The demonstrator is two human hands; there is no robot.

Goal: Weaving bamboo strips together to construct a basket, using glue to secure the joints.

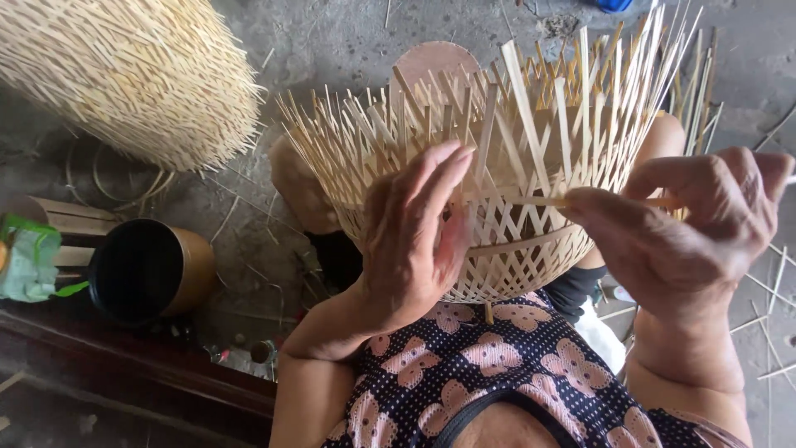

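My right hand is pinching a bamboo strip lying crosswise toward my left hand, which is resting unclenched against the half-woven basket.

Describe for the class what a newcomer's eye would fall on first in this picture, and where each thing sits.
The half-woven bamboo basket at centre, loose strips fanning upward, catches the eye first. The left hand rests open against its near wall, while the right hand pinches a thin bamboo strip lying across the weave. A bristly finished basket fills the upper left, above a dark cylindrical container.
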